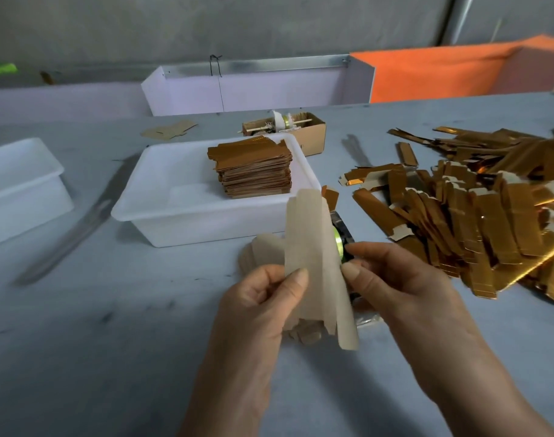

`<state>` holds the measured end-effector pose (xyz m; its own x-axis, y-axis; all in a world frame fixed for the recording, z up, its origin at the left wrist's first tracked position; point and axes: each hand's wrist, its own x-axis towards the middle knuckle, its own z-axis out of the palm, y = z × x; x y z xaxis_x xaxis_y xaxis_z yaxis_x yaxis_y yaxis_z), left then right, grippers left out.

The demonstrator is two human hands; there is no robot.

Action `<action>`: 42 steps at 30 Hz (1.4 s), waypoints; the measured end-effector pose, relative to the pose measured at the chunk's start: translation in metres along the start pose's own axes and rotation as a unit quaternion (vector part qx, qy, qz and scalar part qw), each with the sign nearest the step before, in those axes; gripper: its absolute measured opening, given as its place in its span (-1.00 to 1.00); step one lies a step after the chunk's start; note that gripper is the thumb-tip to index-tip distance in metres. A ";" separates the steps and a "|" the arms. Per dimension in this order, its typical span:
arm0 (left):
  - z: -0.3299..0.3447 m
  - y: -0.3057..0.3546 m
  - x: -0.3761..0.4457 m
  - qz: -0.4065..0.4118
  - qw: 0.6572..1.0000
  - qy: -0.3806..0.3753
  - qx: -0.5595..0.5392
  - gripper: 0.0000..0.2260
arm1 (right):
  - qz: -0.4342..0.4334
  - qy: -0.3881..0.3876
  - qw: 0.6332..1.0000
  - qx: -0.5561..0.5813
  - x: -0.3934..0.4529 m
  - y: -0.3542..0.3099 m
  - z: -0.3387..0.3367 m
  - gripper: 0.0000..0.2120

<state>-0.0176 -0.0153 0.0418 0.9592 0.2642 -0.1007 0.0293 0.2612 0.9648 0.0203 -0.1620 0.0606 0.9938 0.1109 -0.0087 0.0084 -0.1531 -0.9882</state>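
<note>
From my remote seat I can read nothing here: no text, label, brand or number is legible. The pale card blank [313, 263], the stack of gold cards [253, 168] in the white tub [206, 228], the loose gold pile [458, 209] and the cardboard box [315, 137] show no print I can make out.

Left hand [263, 298], right hand [395, 279]: both in pinch grip
</note>
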 end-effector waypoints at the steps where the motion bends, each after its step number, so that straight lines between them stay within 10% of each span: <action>1: 0.001 0.001 -0.002 -0.006 1.000 -0.014 -0.005 -0.88 | 0.019 -0.001 0.999 0.027 -0.001 0.001 0.000 -0.70; 25: 0.014 -0.015 -0.017 -0.055 0.998 -0.008 -0.005 -0.75 | 0.082 -0.029 0.988 0.131 -0.026 0.013 -0.007 -0.87; 33: 0.023 -0.019 -0.018 0.008 0.997 0.055 0.057 -0.82 | -0.074 0.096 0.967 -0.224 -0.030 0.015 0.000 -0.88; 42: 0.016 -0.018 -0.017 -0.045 0.998 0.014 0.028 -0.89 | 0.003 0.000 0.999 -0.040 -0.024 0.016 -0.009 -0.81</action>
<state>-0.0296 -0.0393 0.0303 0.9437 0.2682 -0.1934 0.1314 0.2327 0.9636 -0.0026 -0.1763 0.0465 0.9938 0.1105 -0.0142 0.0119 -0.2324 -0.9726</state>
